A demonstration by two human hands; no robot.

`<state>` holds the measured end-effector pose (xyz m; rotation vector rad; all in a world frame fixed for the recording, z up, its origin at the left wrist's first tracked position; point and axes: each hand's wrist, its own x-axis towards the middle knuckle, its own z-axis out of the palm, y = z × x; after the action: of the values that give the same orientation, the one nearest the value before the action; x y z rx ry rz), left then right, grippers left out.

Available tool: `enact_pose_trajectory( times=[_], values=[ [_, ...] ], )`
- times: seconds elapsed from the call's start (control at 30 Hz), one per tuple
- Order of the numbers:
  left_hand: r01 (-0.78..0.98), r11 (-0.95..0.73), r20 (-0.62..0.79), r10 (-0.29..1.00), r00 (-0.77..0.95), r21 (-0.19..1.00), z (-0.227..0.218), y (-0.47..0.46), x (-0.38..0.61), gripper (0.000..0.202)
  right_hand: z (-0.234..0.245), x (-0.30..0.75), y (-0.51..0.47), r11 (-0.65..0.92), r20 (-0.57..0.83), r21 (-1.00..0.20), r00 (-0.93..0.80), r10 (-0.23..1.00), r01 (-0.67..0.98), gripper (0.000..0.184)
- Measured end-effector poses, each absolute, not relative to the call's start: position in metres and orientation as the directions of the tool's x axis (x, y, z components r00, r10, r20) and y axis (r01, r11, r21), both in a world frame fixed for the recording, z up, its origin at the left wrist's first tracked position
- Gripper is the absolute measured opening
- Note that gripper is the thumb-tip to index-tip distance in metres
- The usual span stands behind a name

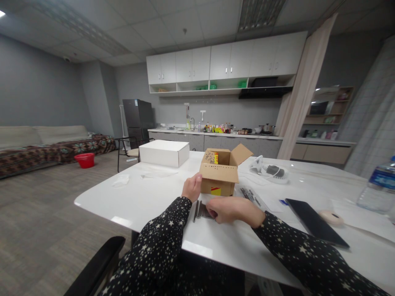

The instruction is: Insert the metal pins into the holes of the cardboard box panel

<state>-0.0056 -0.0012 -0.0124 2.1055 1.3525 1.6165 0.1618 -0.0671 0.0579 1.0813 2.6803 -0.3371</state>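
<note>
An open cardboard box (218,187) with red and yellow tape stands on the white table in front of me. My left hand (191,188) is closed at its left front corner, the thumb against the front flap. Just in front of the box lies a row of several thin dark metal rods (202,210), which look like long screws or nails. My right hand (230,209) is at the right end of that row, fingers curled down and closed. What sits between its fingertips is hidden.
A white box (163,154) stands at the back left of the table (148,205). To the right lie a clear packet (251,197), a black tablet-like slab (316,222), a beige rounded object (331,217) and a white tray (274,173) with cables. A large water bottle (378,189) stands far right.
</note>
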Motion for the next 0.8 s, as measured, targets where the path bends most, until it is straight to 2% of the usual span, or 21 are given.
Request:
enact_pose_trajectory(
  times=[0.8],
  values=[
    [0.555,-0.573,0.69,0.723,-0.004,0.604,-0.0134,0.0,-0.0057,0.051,0.055,0.1621,-0.0662,0.706,-0.256,-0.149,-0.717,0.649,0.692,0.015]
  ],
)
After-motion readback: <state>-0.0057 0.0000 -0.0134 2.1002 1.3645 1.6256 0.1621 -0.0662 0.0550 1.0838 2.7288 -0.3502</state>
